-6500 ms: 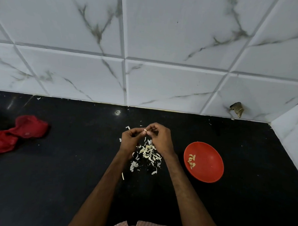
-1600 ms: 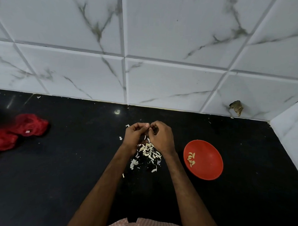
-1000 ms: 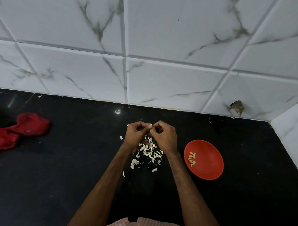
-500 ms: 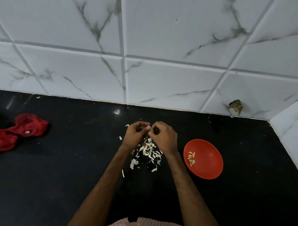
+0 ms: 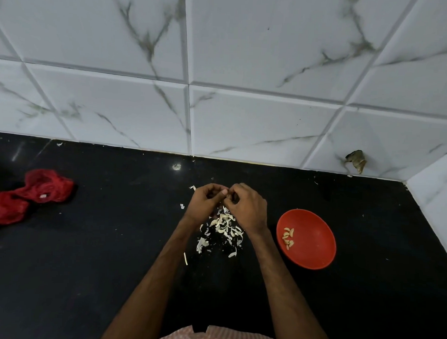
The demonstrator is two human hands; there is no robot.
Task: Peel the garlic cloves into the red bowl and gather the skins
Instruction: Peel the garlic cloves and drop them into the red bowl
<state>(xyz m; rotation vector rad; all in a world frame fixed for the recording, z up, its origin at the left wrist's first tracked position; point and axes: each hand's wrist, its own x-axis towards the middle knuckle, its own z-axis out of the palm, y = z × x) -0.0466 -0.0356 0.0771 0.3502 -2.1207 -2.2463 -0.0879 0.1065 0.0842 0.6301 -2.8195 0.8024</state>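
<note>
Left hand (image 5: 205, 203) and right hand (image 5: 247, 208) meet above the skin pile (image 5: 224, 229) mid-worktop (image 5: 87, 266), curled fingers (image 5: 216, 188) pinching a hidden garlic clove, red bowl (image 5: 316, 251) nearer the right hand.

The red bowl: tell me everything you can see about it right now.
The red bowl is round, shallow and smooth, plastic by its look. It sits upright on the black counter, right of the right hand and the heap of skins, touching neither. A small cluster of pale peeled cloves lies in its left part; the rest is bare.
</note>
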